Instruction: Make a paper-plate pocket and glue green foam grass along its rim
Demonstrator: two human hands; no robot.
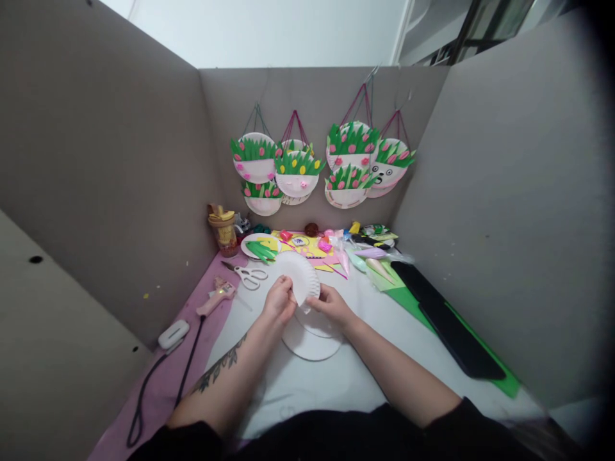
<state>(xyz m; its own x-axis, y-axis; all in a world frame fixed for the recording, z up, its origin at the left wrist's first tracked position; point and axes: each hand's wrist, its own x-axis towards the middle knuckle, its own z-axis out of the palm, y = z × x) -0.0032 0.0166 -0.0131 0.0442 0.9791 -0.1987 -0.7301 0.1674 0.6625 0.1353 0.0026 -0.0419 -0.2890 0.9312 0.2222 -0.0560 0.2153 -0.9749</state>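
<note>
Between my two hands a cut white paper plate (294,272) with a crimped rim is held up and tilted above the table. My left hand (280,299) grips its left lower edge, thumb on the face. At the lower right edge my right hand (331,305) pinches the plate near the rim. Beneath them, on the white table covering, lies a round white paper plate (312,349), partly hidden by my right hand and the held piece. What shows of a second white layer there is too covered to make out.
Left of my hands lie white-handled scissors (250,276), a pink glue gun (217,298) with a cord and a white case (173,334). Craft supplies and a plate of green paper leaves (262,250) line the back. A long black object (446,320) lies right. Decorated plates (298,173) hang behind.
</note>
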